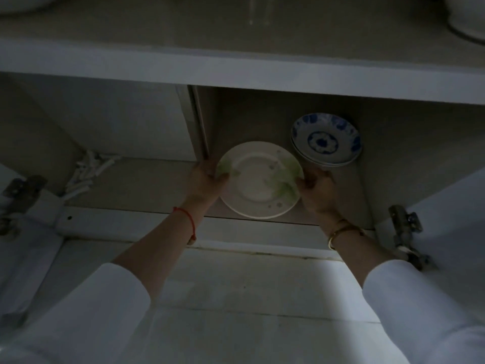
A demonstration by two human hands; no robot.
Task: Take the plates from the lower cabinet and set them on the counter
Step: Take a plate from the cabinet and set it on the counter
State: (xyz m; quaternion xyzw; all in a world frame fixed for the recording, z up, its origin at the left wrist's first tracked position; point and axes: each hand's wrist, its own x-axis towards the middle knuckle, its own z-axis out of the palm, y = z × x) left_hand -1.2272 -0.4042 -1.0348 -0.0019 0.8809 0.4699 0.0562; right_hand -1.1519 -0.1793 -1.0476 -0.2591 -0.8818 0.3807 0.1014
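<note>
Hands meet around a white plate (pixel 258 179) with faint green markings, in the middle of the frame, inside the open lower cabinet (pixel 249 114). Our left hand (pixel 206 179) holds the plate's left rim. The thumb lies over the edge, and the other fingers are hidden beneath the plate, so we cannot tell how they lie. Our right hand (pixel 316 187) holds the right rim with its fingers curled close together, pinching the edge. In this dim light we cannot tell whether the plate rests on the cabinet floor or is raised off it.

Above and to the right of it in the frame, further back in the same compartment, sits a short stack of blue and white plates (pixel 325 140). It is near the white plate but apart from it, and our right hand is just below it.

An upright divider (pixel 196 122) stands just left of the white plate, with our left hand at its foot. In the compartment to the left lies a pale bundle (pixel 86 172) that we cannot make out.

Across the upper part of the frame runs the counter (pixel 236 69), seen by its pale front edge.

We wear a red string (pixel 190 222) on the left wrist, a gold bangle (pixel 341 232) on the right, and white sleeves (pixel 91 311). Metal hinges (pixel 405 227) show at both side edges of the frame.
</note>
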